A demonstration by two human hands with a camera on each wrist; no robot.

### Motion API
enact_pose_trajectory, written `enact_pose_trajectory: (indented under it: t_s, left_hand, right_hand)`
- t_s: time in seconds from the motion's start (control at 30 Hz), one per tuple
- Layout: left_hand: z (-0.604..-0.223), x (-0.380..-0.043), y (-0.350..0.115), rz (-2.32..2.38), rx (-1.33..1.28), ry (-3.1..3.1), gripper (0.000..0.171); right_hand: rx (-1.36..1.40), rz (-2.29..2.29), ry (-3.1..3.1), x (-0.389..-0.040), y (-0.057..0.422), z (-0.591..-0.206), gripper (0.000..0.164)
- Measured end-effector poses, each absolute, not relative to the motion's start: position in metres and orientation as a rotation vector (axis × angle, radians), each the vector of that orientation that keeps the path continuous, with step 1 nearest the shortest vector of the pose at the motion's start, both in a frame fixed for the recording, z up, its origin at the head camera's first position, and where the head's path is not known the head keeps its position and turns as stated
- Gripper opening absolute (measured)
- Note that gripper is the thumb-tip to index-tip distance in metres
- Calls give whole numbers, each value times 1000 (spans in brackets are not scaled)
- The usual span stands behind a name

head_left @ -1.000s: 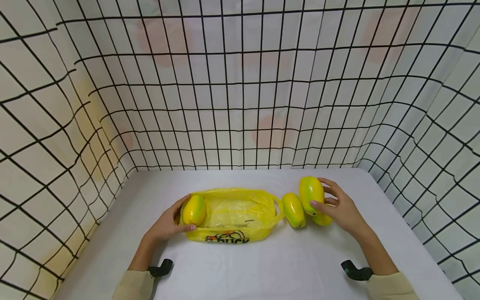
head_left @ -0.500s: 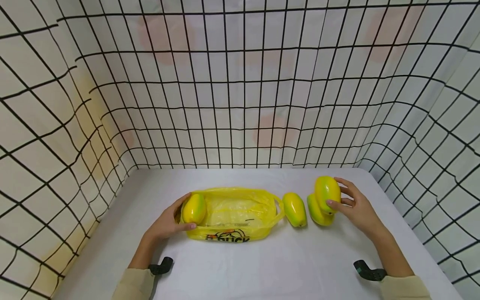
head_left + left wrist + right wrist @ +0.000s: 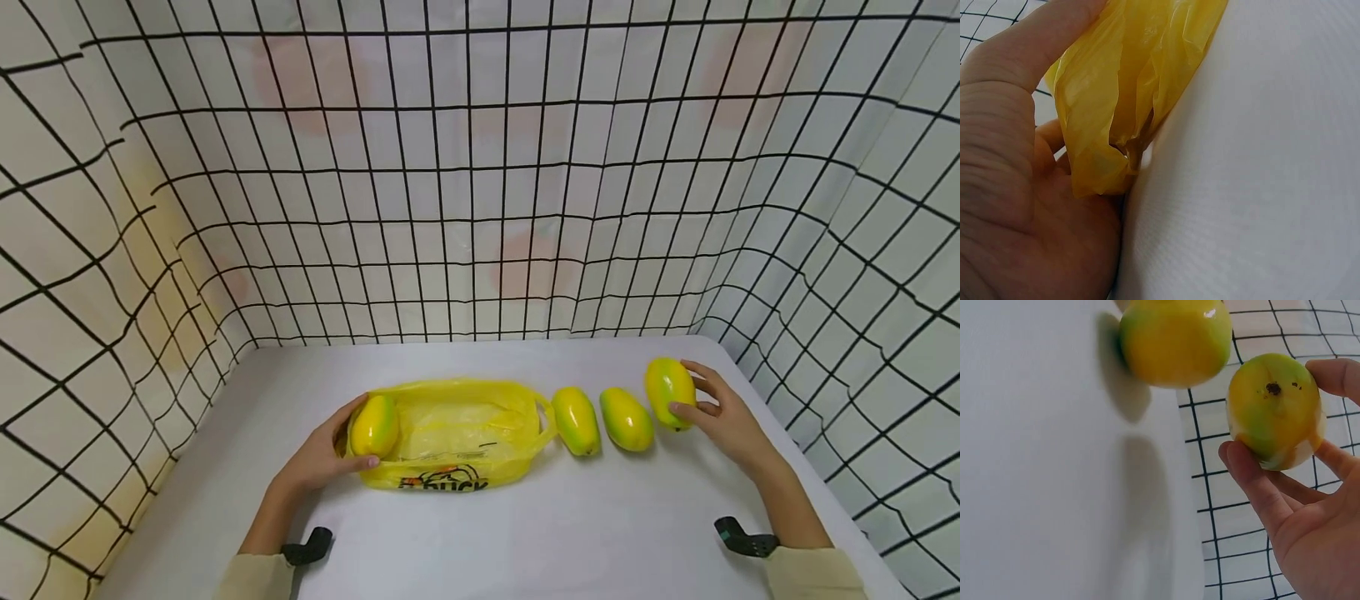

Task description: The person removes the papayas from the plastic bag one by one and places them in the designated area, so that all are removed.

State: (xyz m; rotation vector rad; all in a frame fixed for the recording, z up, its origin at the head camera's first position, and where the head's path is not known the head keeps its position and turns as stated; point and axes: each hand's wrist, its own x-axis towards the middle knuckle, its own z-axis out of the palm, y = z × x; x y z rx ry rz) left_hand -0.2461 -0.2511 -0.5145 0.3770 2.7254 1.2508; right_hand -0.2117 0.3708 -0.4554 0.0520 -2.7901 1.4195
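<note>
My left hand (image 3: 318,454) grips the left end of a yellow plastic bag (image 3: 513,471), thumb along its front and fingers behind. The bag lies with its mouth spread wide, and one yellow-green papaya (image 3: 375,427) sits inside at that end. Close up in the left wrist view, the crumpled bag plastic (image 3: 1097,106) lies between thumb and fingers. On the right, my right hand (image 3: 731,425) holds another papaya (image 3: 670,392) between thumb and fingertips, raised over the table in the right wrist view. Two more papayas, a nearer one (image 3: 576,422) and its neighbour (image 3: 627,419), lie between the bag and this hand.
A white-covered table (image 3: 540,533) carries everything. Black wire grid (image 3: 480,192) with pale cloth behind it stands along the back and both sides. The bag's handle loop (image 3: 550,421) reaches close to the nearest loose papaya.
My right hand has carried its papaya rightward, off from above the lying one, which now shows whole. My left hand keeps its hold on the bag. The head view has shifted slightly.
</note>
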Motion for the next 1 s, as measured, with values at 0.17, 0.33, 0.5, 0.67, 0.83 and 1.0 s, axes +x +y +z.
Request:
enact_pose_trajectory:
  t_s: [0.17, 0.33, 0.5, 0.67, 0.83, 1.0]
  left_hand:
    - [-513, -245, -252, 1246, 384, 2721, 112]
    - [-513, -245, -252, 1241, 368, 2722, 112]
    - [-514, -242, -256, 1236, 369, 2730, 112]
    - [-515, -241, -257, 1235, 387, 2731, 111]
    - [-515, -242, -256, 1239, 382, 2725, 111]
    - [-515, -243, -256, 1234, 389, 2730, 112]
  right_hand:
    - [5, 1349, -2847, -214, 378, -466, 84]
    - [4, 1337, -2891, -217, 383, -476, 84]
    - [4, 1340, -2919, -219, 382, -482, 84]
    - [-8, 1336, -2935, -217, 381, -485, 85]
    - [5, 1344, -2938, -217, 380, -488, 84]
    - [36, 1348, -2944, -218, 378, -488, 83]
